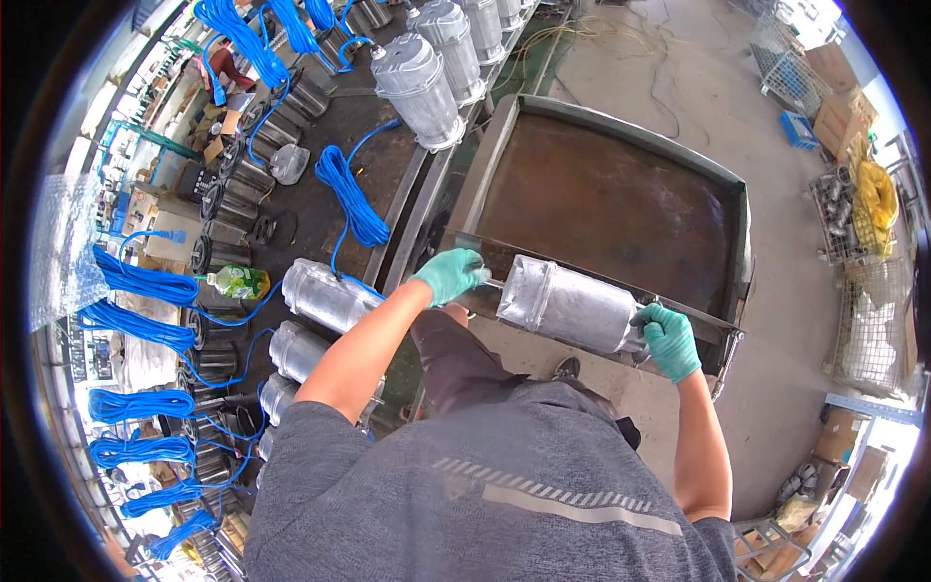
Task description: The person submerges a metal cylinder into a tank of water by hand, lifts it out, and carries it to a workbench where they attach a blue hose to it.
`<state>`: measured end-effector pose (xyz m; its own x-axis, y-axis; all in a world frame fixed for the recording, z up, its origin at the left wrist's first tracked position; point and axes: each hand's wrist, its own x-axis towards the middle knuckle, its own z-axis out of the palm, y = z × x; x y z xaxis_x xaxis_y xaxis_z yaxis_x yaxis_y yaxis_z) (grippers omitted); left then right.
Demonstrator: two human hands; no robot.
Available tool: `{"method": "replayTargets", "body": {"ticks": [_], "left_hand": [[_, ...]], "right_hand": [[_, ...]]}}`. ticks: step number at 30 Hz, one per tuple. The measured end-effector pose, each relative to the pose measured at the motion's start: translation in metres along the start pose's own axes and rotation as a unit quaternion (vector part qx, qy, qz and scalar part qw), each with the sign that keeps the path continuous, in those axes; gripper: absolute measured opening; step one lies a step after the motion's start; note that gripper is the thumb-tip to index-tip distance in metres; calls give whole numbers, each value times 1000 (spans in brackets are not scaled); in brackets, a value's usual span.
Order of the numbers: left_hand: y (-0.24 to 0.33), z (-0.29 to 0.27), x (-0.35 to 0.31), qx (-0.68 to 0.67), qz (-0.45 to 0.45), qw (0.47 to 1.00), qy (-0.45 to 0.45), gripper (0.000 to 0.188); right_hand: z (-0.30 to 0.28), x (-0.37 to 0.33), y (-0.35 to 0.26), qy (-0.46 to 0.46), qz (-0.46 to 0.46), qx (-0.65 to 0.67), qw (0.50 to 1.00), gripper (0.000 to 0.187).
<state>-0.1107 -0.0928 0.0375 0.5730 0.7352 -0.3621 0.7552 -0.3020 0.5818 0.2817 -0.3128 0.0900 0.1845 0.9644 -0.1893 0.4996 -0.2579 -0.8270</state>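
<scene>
A silver metal cylinder lies level across the near edge of a steel tray, in front of my body. My left hand, in a green glove, is closed around the thin rod that sticks out of the cylinder's left end. The right hand, gloved alike, grips the fitting at the right end; its fingertips are partly hidden there. The steel tray has a brown, stained floor and raised grey rims, and stands just beyond the cylinder.
More silver cylinders lie on the dark bench to my left, and others stand upright farther off. Coiled blue cables lie among them near a green bottle. Wire baskets and cardboard boxes line the right side.
</scene>
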Motion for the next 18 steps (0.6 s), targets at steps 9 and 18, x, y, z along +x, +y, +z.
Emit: {"method": "replayTargets", "body": {"ticks": [9, 18], "left_hand": [[-12, 0, -15, 143, 182, 973, 9, 38], [3, 15, 17, -36, -106, 992, -50, 44]], "right_hand": [[-1, 2, -11, -3, 5, -12, 1000, 28], [0, -3, 0, 22, -25, -22, 999, 29]]}}
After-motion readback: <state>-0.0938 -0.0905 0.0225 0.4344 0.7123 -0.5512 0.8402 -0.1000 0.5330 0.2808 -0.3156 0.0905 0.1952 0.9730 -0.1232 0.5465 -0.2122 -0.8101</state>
